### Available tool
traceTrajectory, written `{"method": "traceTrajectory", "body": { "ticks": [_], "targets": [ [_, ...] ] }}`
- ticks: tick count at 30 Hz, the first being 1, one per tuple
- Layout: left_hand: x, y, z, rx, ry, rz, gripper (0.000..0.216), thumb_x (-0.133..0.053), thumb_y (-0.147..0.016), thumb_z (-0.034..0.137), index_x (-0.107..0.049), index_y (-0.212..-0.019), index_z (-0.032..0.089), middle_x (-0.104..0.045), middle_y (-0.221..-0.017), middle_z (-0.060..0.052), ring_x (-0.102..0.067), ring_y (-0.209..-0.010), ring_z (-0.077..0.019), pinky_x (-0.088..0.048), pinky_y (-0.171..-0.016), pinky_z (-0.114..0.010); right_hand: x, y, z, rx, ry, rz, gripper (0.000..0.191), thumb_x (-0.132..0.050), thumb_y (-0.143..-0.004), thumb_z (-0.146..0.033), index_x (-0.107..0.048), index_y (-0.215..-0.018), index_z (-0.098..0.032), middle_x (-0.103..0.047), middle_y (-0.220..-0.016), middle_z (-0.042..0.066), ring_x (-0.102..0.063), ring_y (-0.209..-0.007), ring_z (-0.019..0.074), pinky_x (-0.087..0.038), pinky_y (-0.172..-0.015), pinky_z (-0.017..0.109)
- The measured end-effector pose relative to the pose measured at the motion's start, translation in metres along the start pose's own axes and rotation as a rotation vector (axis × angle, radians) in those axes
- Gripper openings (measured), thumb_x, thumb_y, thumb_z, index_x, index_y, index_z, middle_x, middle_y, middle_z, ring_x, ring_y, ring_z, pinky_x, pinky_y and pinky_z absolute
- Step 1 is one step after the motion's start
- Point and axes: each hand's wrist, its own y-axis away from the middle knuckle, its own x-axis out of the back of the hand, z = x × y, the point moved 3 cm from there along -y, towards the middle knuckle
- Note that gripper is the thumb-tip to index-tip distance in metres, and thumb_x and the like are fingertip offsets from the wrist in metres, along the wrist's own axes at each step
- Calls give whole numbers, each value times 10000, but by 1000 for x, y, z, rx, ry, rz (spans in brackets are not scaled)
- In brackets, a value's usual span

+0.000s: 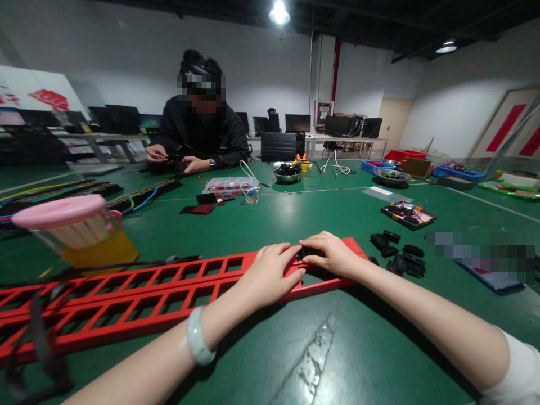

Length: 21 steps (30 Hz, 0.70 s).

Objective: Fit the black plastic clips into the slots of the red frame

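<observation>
A long red slotted frame [139, 295] lies across the green table [320, 349], running from the left edge to the middle. Both hands rest on its right end. My left hand [270, 273] lies palm down on the frame with fingers curled over its top. My right hand [331, 253] presses down beside it, fingers closed on a small black part [307, 251] seated in the frame. Most of that part is hidden by the fingers. Several loose black parts [399, 253] lie just right of the frame's end.
A jug with a pink lid and yellow liquid [78, 230] stands at the left. A black tray [408, 215], metal bowls [287, 174] and a clear box [230, 185] sit farther back. Another person [198, 129] works at the far side. Black cables [37, 337] cross the frame's left end.
</observation>
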Motion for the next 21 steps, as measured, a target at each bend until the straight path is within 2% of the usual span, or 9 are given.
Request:
{"method": "traceTrajectory", "body": {
  "ticks": [5, 9, 11, 15, 16, 19, 21],
  "targets": [
    [1, 0, 2, -34, -34, -6, 441, -390, -844, 436, -417, -1258, 287, -468, -1210, -82, -429, -1099, -242, -328, -932, -406, 0, 0, -1, 23, 36, -24, 369, -509, -808, -379, -570, -1114, -182, -609, -1094, 95, -536, -990, 190, -384, -868, 344],
    [1, 1, 3, -60, -53, -16, 381, -380, -853, 425, -477, -1204, 314, -459, -1206, -85, -424, -1093, -255, -328, -916, -428, 1, 2, -5, 49, 118, -70, 374, -427, -850, -378, -557, -1136, -176, -578, -1115, 116, -496, -1020, 211, -390, -882, 378],
    [1, 1, 3, -66, -64, -23, 370, -378, -855, 420, -488, -1193, 316, -454, -1208, -86, -420, -1094, -256, -327, -913, -433, 1, 5, -7, 51, 165, -83, 412, -425, -840, -408, -536, -1162, -176, -497, -1210, 134, -470, -1052, 234, -394, -890, 403],
    [1, 0, 3, -68, -86, -41, 384, -374, -859, 412, -462, -1220, 315, -442, -1217, -95, -411, -1102, -256, -320, -914, -436, 2, 9, -12, 24, 232, -64, 469, -433, -821, -442, -500, -1199, -174, -173, -1415, 139, -474, -1066, 254, -393, -909, 421],
    [1, 0, 3, -66, -85, -45, 391, -372, -860, 416, -450, -1230, 319, -440, -1221, -95, -408, -1106, -256, -317, -916, -437, 5, 9, -13, 12, 248, -47, 464, -427, -826, -430, -489, -1208, -175, -164, -1418, 137, -486, -1054, 249, -399, -905, 416],
    [2, 0, 2, -48, -78, -55, 399, -358, -862, 433, -429, -1243, 339, -431, -1238, -86, -397, -1121, -256, -305, -924, -438, 35, 11, -7, -49, 362, 66, 419, -425, -829, -385, -496, -1195, -194, -336, -1344, 121, -474, -1076, 260, -397, -900, 427],
    [3, 1, 2, -36, -73, -66, 395, -343, -866, 441, -431, -1240, 347, -427, -1244, -80, -396, -1122, -254, -307, -920, -431, 74, 24, 9, -160, 493, 197, 378, -435, -816, -392, -557, -1120, -203, -399, -1297, 115, -445, -1104, 278, -375, -904, 448]
  ]
}}
